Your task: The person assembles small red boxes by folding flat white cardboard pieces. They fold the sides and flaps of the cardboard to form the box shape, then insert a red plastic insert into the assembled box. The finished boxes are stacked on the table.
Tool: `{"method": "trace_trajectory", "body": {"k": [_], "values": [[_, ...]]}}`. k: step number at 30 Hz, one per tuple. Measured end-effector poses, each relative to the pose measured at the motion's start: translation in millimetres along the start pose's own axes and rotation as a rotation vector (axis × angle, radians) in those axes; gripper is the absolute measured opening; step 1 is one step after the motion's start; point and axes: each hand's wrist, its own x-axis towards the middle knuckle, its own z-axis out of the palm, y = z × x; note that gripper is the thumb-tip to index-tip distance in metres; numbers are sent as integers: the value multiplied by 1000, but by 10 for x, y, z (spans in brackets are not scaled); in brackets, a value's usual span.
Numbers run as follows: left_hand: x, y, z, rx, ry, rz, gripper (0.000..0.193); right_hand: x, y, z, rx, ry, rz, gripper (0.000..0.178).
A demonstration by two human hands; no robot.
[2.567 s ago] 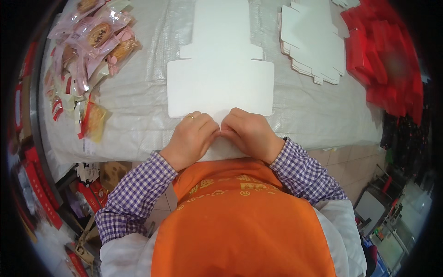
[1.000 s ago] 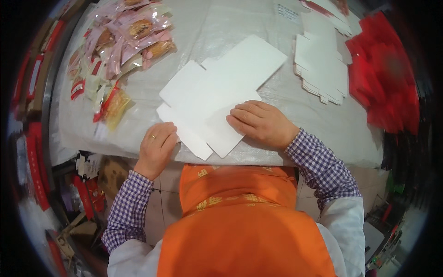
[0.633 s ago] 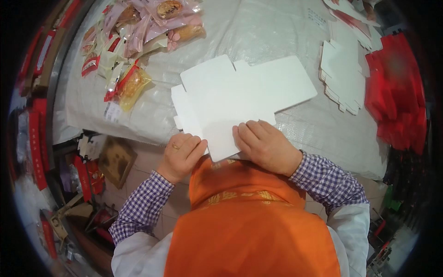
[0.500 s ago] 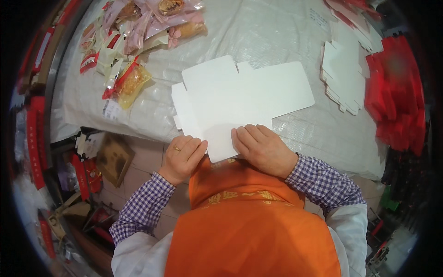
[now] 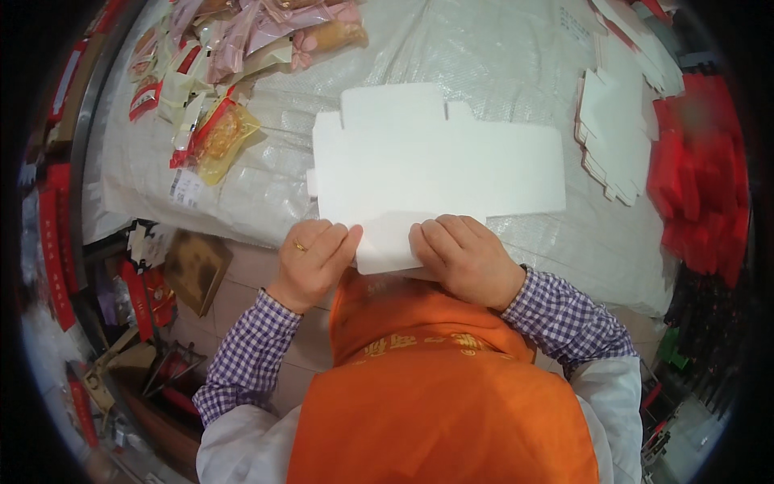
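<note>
A flat white die-cut box blank (image 5: 427, 161) with several flaps lies on the sheet-covered table, its near flap reaching over the edge toward my orange apron (image 5: 435, 403). My left hand (image 5: 316, 256) is closed on the blank's near left edge, with a ring on one finger. On the right side of the near flap, my right hand (image 5: 463, 256) has its fingers curled over the cardboard. The thumbs are mostly hidden. Plain white is the only side of the blank that shows.
Wrapped pastries (image 5: 218, 137) lie in a heap at the far left of the white woven sheet (image 5: 387, 60). Flat white blanks (image 5: 617, 133) are stacked at the right, beside red bags (image 5: 701, 185). An open brown carton (image 5: 196, 270) is on the floor at lower left.
The box blank has turned slightly clockwise, so its edges run straighter across. Both hands keep their hold, and the left has moved a little up and left.
</note>
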Motion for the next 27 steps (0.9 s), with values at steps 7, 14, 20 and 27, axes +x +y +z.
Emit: {"method": "trace_trajectory", "body": {"k": [7, 14, 20, 27], "values": [[81, -130, 35, 95, 16, 29, 37, 63, -93, 97, 14, -8, 94, 31], [180, -195, 86, -24, -62, 65, 37, 35, -87, 109, 65, -34, 149, 38], [235, -248, 147, -100, -54, 53, 40, 93, -22, 98, 139, -18, 167, 28], [280, -214, 134, -195, -110, -45, 43, 72, 59, 32, 204, -32, 256, 21]]}}
